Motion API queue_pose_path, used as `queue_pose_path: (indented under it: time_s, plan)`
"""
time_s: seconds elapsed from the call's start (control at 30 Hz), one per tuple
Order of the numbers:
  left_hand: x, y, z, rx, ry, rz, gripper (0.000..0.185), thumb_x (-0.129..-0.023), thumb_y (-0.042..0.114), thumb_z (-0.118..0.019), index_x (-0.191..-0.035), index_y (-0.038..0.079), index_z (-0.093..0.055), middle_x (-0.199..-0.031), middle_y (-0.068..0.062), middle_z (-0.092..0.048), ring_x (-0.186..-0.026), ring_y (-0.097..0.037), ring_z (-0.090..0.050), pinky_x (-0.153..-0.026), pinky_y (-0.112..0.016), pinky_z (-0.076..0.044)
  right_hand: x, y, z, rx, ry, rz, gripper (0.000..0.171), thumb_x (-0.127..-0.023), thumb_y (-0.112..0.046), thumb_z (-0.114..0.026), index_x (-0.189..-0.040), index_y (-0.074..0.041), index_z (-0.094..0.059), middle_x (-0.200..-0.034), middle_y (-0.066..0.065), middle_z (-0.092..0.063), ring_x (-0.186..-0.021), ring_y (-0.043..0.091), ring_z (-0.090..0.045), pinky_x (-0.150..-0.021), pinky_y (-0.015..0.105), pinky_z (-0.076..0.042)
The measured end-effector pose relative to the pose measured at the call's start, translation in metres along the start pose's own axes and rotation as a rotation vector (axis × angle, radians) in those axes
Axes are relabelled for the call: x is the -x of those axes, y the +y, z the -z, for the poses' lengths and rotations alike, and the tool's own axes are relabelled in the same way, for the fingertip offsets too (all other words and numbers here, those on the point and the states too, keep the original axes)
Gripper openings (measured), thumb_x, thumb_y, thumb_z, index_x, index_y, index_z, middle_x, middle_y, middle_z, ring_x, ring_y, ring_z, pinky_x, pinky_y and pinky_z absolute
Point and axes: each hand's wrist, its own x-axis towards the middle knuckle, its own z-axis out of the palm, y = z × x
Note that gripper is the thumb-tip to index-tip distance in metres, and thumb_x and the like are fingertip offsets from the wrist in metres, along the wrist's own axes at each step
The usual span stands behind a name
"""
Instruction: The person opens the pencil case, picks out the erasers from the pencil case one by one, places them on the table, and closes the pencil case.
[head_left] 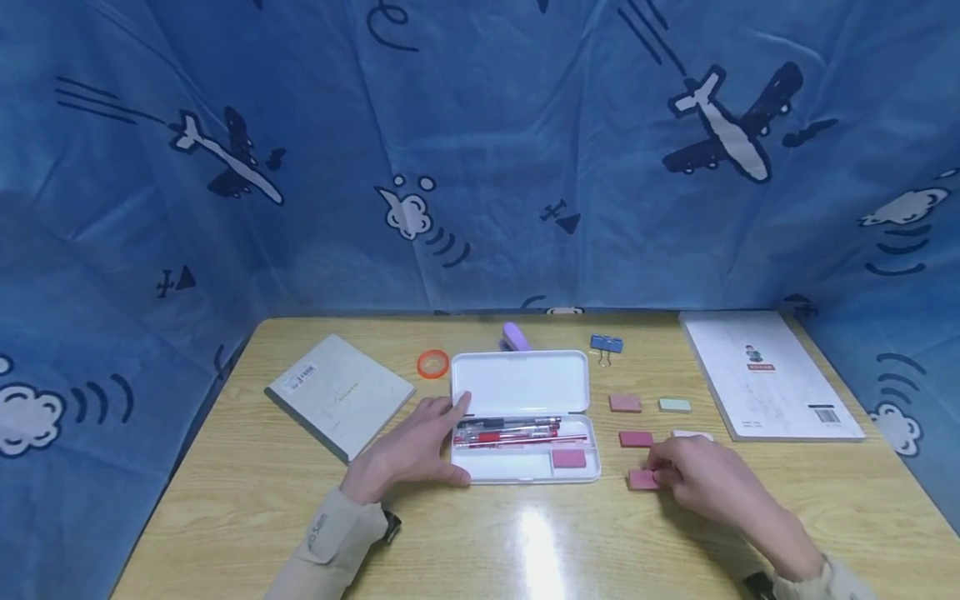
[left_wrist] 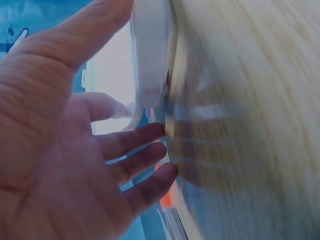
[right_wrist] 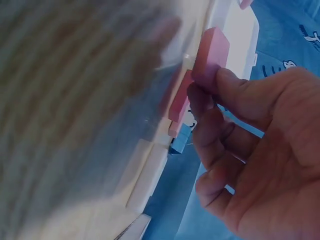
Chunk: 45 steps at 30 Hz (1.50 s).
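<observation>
1. The right hand (head_left: 705,483), at lower right of the head view, pinches a small pink rectangular eraser (head_left: 642,479) between thumb and fingertips; the right wrist view confirms the grip on one end of that eraser (right_wrist: 210,57).
2. The eraser lies at the hand's left side, on the wooden table (head_left: 247,492), just right of the open white plastic pencil case (head_left: 525,417), its long axis roughly across the frame.
3. The case's tray, holding pens (head_left: 510,429) and another pink eraser (head_left: 569,457), lies left of the held one; the right hand is the nearer.
4. The left hand (head_left: 416,450) rests with relaxed, spread fingers against the case's left edge, grasping nothing.
</observation>
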Motion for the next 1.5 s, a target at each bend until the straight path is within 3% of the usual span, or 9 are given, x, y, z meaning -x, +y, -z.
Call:
queue_pose_path:
  time_s: [0.43,0.7,1.23,1.5]
  plan:
    - [0.001,-0.003,-0.002,-0.014,0.014,-0.021,0.117,-0.075,0.054,-0.086,-0.164,0.016,-0.019,-0.165,-0.013,-0.030,-0.150,-0.030,-0.030,-0.122,-0.047,-0.033,-0.004,0.003,-0.004,-0.006,-0.043,-0.042,0.017,-0.084,-0.003,-0.074,-0.085,-0.020,-0.076,-0.080,-0.008,-0.070,-0.068,0.008,-0.052,-0.060,0.031,-0.047]
    - [0.002,-0.001,0.000,-0.007,0.014,-0.014,0.116,-0.076,0.052,-0.086,-0.164,0.016,-0.019,-0.166,-0.013,-0.029,-0.150,-0.030,-0.030,-0.122,-0.047,-0.033,-0.004,0.003,-0.002,-0.020,0.044,0.041,0.010,-0.082,-0.008,-0.080,-0.080,-0.017,-0.078,-0.075,-0.010,-0.071,-0.066,0.002,-0.054,-0.061,0.027,-0.049]
    - [0.002,-0.001,0.001,0.008,0.005,-0.008,0.115,-0.076,0.051,-0.086,-0.164,0.017,-0.019,-0.166,-0.013,-0.029,-0.150,-0.030,-0.031,-0.121,-0.048,-0.034,-0.008,-0.005,-0.004,0.006,0.026,-0.051,0.025,-0.084,-0.010,-0.080,-0.068,-0.020,-0.064,-0.060,-0.010,-0.050,-0.056,0.006,-0.041,-0.051,0.022,-0.032]
    - [0.002,-0.001,0.000,0.008,0.007,-0.011,0.116,-0.076,0.051,-0.086,-0.164,0.017,-0.019,-0.166,-0.013,-0.029,-0.150,-0.030,-0.031,-0.121,-0.048,-0.034,-0.012,-0.011,0.003,0.054,0.075,-0.046,0.014,-0.082,-0.018,-0.081,-0.076,-0.024,-0.070,-0.075,-0.009,-0.068,-0.062,0.007,-0.051,-0.054,0.028,-0.044]
